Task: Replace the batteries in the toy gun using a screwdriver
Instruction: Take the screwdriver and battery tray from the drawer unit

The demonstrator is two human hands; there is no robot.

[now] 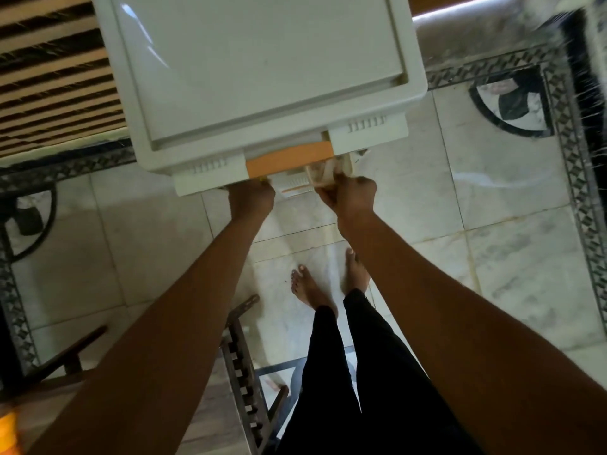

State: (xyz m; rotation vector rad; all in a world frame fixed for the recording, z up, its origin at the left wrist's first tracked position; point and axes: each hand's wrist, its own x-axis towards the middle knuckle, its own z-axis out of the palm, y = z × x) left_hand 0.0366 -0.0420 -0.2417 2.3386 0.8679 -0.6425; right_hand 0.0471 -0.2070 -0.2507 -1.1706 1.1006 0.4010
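So, nearest: bare feet [308, 287] and dark trouser legs in the lower centre; a dark wooden chair [244, 356] just to their left.
Left hand [251, 197]: mid-frame, knuckles up, fingers curled round the front edge of the drawer [210, 178], just below its orange handle [289, 157].
Right hand [351, 195]: beside the left, clenched round a pale object [328, 170] at the drawer's open gap.
Toy gun: not plainly seen. The pale object may be it or part of it, but blur and the fingers hide its shape. No screwdriver or batteries show.
Handling, as a judgement: a toy gun should be light, hollow, stiff plastic, a little slick. It is best held by the grip or body, away from the trigger and the thin battery cover. The cover screw would be small and easy to lose on the floor [492, 192].
Container: a white plastic drawer cabinet [256, 60] fills the upper centre, its top drawer pulled slightly out. Only pale cream pieces show inside, by the right hand. The rest of its contents are hidden.
Farther: patterned marble tiles around the cabinet; wooden slats [49, 77] in the upper left.
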